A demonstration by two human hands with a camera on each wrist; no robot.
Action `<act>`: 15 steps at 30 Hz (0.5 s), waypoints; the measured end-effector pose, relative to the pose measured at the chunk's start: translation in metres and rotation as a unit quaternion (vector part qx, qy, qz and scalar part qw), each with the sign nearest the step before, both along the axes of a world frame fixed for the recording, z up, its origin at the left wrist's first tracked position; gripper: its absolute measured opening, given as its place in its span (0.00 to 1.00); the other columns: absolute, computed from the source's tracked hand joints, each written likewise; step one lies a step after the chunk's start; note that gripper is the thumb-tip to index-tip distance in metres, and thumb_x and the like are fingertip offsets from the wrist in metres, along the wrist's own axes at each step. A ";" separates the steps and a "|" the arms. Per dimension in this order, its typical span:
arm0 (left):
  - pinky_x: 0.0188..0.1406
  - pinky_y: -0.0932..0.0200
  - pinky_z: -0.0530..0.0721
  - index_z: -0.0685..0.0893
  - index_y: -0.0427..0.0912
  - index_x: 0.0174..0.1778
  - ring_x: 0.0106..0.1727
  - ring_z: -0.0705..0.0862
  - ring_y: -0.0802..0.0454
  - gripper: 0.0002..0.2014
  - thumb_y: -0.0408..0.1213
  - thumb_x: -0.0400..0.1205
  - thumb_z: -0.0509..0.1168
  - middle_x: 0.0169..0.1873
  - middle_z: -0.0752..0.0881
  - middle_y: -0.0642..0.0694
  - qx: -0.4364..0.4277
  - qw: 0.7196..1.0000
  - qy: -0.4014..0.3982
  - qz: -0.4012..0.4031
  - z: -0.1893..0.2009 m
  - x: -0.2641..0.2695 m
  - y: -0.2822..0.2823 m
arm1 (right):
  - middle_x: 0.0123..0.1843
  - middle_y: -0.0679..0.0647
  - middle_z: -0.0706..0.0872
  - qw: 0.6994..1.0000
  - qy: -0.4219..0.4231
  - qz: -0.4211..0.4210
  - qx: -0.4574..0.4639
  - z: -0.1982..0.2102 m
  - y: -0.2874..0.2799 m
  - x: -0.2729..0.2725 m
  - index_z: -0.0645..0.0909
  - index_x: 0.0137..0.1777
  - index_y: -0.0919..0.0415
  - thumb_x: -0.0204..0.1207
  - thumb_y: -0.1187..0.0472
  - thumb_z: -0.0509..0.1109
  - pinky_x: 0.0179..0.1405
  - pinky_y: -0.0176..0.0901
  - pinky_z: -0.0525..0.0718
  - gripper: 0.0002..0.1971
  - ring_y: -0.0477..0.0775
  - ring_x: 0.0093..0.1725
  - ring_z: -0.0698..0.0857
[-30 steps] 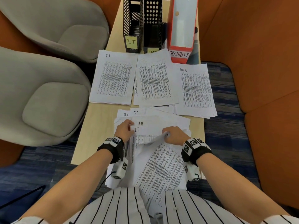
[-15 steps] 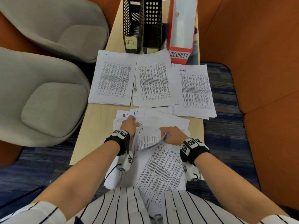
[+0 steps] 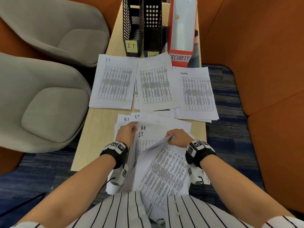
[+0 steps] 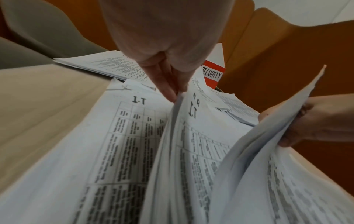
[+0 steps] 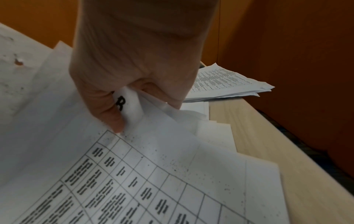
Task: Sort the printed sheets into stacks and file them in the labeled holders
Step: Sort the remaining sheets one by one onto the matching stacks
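Unsorted pile [image 3: 158,129]: left hand [image 3: 127,132] pinching sheets apart, right hand [image 3: 178,137] pinching lifted sheet [image 3: 164,171], exposing headings for sorting.

Sheets [image 3: 197,92]: we see white, black printed grids
Security holder [image 3: 180,58]: red
IT holder [image 3: 126,22]: black mesh
Our shirt [image 3: 125,211]: white, black stripes
Chairs [image 3: 41,99]: grey

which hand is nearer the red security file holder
Right. The right hand sits below the red cardboard Security holder, roughly in line; the left hand lies farther left.
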State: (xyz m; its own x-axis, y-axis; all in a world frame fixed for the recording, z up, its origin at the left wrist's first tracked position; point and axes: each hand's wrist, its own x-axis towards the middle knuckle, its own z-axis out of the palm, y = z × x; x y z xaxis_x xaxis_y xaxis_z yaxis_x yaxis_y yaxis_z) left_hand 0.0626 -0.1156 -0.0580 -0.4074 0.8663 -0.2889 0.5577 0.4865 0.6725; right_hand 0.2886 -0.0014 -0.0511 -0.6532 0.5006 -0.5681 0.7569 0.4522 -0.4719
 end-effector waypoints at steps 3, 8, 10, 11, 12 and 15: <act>0.63 0.52 0.81 0.73 0.50 0.75 0.60 0.85 0.44 0.25 0.28 0.82 0.58 0.62 0.85 0.40 -0.021 0.999 0.011 -0.046 -0.003 -0.002 -0.006 | 0.38 0.56 0.82 1.000 -0.010 0.015 0.015 -0.004 0.001 0.000 0.77 0.38 0.59 0.75 0.66 0.63 0.39 0.42 0.71 0.06 0.55 0.39 0.78; 0.58 0.52 0.82 0.72 0.47 0.74 0.57 0.84 0.42 0.23 0.28 0.82 0.57 0.62 0.84 0.41 -0.020 0.998 0.037 -0.049 -0.003 0.006 -0.007 | 0.37 0.53 0.80 1.000 -0.015 0.017 0.019 -0.003 0.000 -0.001 0.78 0.38 0.60 0.74 0.66 0.64 0.39 0.42 0.71 0.05 0.54 0.38 0.77; 0.49 0.54 0.83 0.71 0.45 0.67 0.50 0.84 0.44 0.18 0.29 0.81 0.59 0.55 0.84 0.43 0.008 0.998 0.038 -0.040 0.001 0.013 -0.008 | 0.39 0.54 0.82 0.999 -0.017 0.019 0.019 -0.004 -0.001 -0.001 0.81 0.42 0.63 0.75 0.65 0.64 0.42 0.44 0.73 0.05 0.53 0.39 0.77; 0.46 0.53 0.83 0.72 0.44 0.62 0.47 0.83 0.44 0.14 0.29 0.81 0.59 0.52 0.84 0.43 0.021 0.998 0.041 -0.040 0.000 0.016 -0.008 | 0.39 0.54 0.82 0.999 -0.017 0.021 0.022 -0.004 -0.001 -0.002 0.82 0.42 0.62 0.75 0.65 0.63 0.42 0.44 0.73 0.06 0.53 0.39 0.78; 0.45 0.50 0.83 0.73 0.42 0.58 0.46 0.83 0.43 0.11 0.30 0.81 0.59 0.50 0.84 0.43 0.024 0.998 0.048 -0.043 0.001 0.019 -0.009 | 0.39 0.54 0.82 0.999 -0.018 0.023 0.022 -0.005 -0.001 -0.002 0.80 0.41 0.61 0.75 0.66 0.63 0.41 0.43 0.72 0.05 0.53 0.39 0.78; 0.45 0.50 0.83 0.78 0.40 0.54 0.47 0.83 0.41 0.07 0.32 0.82 0.59 0.47 0.85 0.41 0.013 0.995 0.075 -0.057 -0.003 0.021 -0.010 | 0.37 0.55 0.80 1.000 -0.014 0.014 0.015 -0.006 -0.002 -0.001 0.80 0.39 0.63 0.75 0.67 0.63 0.40 0.43 0.70 0.06 0.52 0.38 0.77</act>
